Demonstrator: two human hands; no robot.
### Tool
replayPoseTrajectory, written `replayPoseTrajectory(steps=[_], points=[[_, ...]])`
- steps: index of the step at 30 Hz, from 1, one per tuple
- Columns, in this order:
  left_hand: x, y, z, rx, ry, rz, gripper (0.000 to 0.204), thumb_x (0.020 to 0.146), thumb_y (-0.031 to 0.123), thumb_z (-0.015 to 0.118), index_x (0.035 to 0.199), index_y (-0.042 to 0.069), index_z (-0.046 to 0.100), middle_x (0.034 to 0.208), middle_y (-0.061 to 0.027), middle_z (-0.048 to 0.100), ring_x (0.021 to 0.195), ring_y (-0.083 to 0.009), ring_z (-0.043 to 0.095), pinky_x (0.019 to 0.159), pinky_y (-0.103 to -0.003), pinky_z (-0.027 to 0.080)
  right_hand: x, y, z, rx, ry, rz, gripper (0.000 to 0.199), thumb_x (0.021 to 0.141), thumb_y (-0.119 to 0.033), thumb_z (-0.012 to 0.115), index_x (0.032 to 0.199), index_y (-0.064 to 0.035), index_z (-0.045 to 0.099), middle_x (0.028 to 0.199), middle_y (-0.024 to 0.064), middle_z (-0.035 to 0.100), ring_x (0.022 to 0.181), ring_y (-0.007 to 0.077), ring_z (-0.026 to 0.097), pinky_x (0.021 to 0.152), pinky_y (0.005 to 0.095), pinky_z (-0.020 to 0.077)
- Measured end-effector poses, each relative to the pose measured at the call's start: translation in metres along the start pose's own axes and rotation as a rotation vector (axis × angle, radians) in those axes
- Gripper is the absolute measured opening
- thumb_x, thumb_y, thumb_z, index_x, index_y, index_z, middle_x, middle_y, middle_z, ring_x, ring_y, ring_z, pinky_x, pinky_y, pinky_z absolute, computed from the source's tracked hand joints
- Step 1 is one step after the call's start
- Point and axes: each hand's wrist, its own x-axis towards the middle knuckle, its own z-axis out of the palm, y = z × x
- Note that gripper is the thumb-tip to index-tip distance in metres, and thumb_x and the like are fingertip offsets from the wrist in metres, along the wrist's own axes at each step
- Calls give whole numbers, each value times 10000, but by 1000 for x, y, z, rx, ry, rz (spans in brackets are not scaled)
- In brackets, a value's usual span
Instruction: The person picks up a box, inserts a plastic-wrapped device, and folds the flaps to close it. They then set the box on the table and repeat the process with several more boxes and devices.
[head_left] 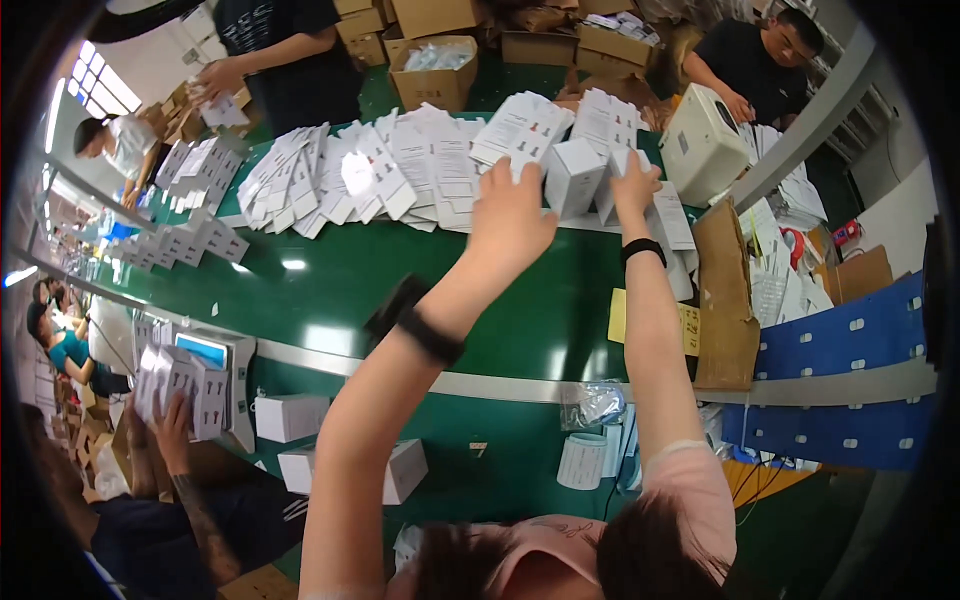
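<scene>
Left of the upright white box (573, 182): the person's left hand (510, 212) is open, fingers spread and slightly bent over the near edge of a leaflet pile (522, 128); whether the fingertips press on the paper, I cannot tell.
Right hand (635, 190): just right of the upright white box, fingers bent against a second white box (608, 206); it touches that box, but I cannot tell whether it grips it.
Wrists: a dark band (432, 338) on the left, a black band (643, 250) on the right, both nearer the person than the upright white box.
Leaflets: a further pile (603, 120) behind the upright white box; overlapping printed sheets (285, 185) fan out well to its left.
Beige machine (704, 140): to the right of the upright white box, beyond the second one.
Green tabletop (470, 290): under the upright white box and stretching toward the person.
Yellow paper (618, 318): nearer the person than the upright white box, partly behind the right forearm.
Cardboard sheet (727, 320): right of the upright white box and nearer the person.
Co-worker's hands (172, 435): far left of the upright white box and nearer the lower edge, at a cluster of white boxes (190, 388).
</scene>
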Motion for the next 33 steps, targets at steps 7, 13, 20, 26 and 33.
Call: replayPoseTrajectory(steps=[7, 13, 20, 26, 33], points=[[139, -43, 174, 48, -58, 232, 682, 635, 170, 732, 1226, 37, 416, 1318, -271, 285, 1228, -465, 258, 884, -603, 380, -43, 4, -48, 87, -90, -211, 731, 591, -169, 741, 1268, -241, 474, 1255, 226, 326, 1080, 477, 369, 930, 470, 377], [144, -85, 175, 163, 32, 359, 668, 639, 150, 721, 1229, 49, 425, 1381, -230, 246, 1289, -440, 197, 900, -638, 347, -67, -27, -108, 88, -189, -397, 747, 548, -144, 741, 1251, -211, 498, 1203, 227, 385, 1084, 432, 400, 930, 423, 383], [135, -77, 129, 165, -117, 295, 764, 618, 207, 758, 1288, 136, 398, 1387, -194, 257, 1300, -382, 221, 902, -655, 334, -98, -33, -161, 266, -203, -409, 753, 525, -131, 751, 1238, -160, 510, 1166, 219, 429, 1081, 372, 451, 941, 369, 385], [140, -55, 153, 216, -170, 263, 803, 584, 206, 772, 1288, 138, 391, 1366, -186, 294, 1293, -381, 234, 888, -644, 353, -141, -20, -199, 195, -252, -479, 735, 515, -98, 750, 1215, -127, 525, 1159, 192, 431, 1084, 358, 463, 942, 365, 385], [113, -37, 108, 339, -340, 225, 818, 465, 131, 764, 1204, 79, 418, 1184, -182, 461, 1113, -398, 420, 813, -552, 443, -171, -32, -221, 271, -490, -500, 753, 516, -63, 720, 1235, -110, 503, 1162, 159, 415, 1110, 335, 434, 955, 344, 366]])
